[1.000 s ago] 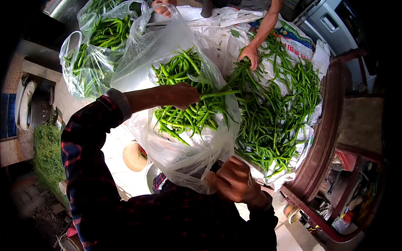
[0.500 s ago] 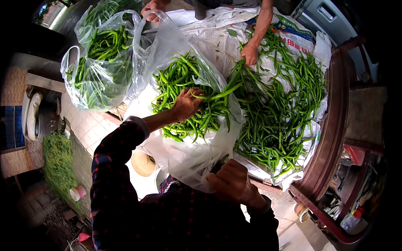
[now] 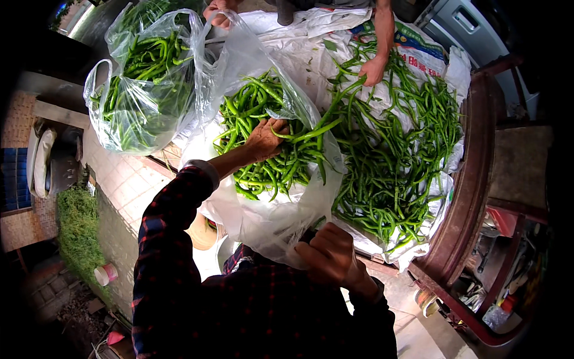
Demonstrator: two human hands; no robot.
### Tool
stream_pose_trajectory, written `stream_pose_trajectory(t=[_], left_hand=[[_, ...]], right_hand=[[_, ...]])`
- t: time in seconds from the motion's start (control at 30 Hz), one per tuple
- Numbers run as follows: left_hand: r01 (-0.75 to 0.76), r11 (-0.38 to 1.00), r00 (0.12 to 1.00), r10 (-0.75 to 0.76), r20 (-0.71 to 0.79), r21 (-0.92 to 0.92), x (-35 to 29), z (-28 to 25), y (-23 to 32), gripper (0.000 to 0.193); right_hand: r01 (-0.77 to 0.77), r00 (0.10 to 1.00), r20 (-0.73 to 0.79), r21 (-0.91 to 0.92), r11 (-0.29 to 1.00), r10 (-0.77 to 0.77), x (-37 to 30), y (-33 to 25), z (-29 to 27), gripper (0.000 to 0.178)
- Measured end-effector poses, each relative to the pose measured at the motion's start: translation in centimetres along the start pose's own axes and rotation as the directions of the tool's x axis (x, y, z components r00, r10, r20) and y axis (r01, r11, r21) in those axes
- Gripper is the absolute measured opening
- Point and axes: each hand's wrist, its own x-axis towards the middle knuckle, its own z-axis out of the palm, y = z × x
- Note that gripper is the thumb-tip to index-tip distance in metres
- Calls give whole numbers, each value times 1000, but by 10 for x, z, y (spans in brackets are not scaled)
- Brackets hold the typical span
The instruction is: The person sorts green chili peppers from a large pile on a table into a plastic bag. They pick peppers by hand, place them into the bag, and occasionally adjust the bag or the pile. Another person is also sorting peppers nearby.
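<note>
My left hand [image 3: 267, 140] reaches into a clear plastic bag [image 3: 244, 230] and curls round some long green chili peppers [image 3: 270, 173] on the heap inside. Closed on the bag's near edge, my right hand [image 3: 330, 254] holds it up close to my body. Across from me, a co-worker's hand [image 3: 221, 12] grips the bag's far rim. The same person's other hand [image 3: 373, 70] is on the loose green chili peppers [image 3: 394, 161] spread out on the right. My left fingertips are partly hidden among the peppers.
A second clear bag [image 3: 140, 113], full of green peppers, stands at the far left. White woven sacking [image 3: 299, 51] lies beneath the loose peppers. A dark red metal rail [image 3: 472, 197] bounds the right side. Low at the left are a small bucket [image 3: 106, 274] and grass [image 3: 78, 230].
The co-worker's right-side hand has shifted a little to the right and away from me over the loose peppers. My hands stay nearly in place.
</note>
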Motion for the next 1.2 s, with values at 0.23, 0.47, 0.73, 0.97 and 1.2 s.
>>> stream_pose_trajectory(t=[0.23,0.47,0.73,0.97,1.2], left_hand=[[-132,942,985,91,-143,-310,2,-30,-1,35],[-26,747,998,-17,-59,-664,-22,-114,15,36],[-143,35,883,-448,-143,-989,-39,-210,22,14],[-416,-342,817,-547,-181,-843,-76,-236,37,18],[-658,-222,596,-737,-318,-719,-176,-233,66,19]], right_hand=[[-14,998,-62,28,1000,16,-8,5,-6,30],[-57,993,-105,52,997,62,-12,11,-16,31],[-116,985,-127,6,993,115,-13,6,-13,19],[-143,983,-121,-9,990,141,-12,-4,-12,15],[-241,971,-22,-75,968,240,-19,-4,-13,17]])
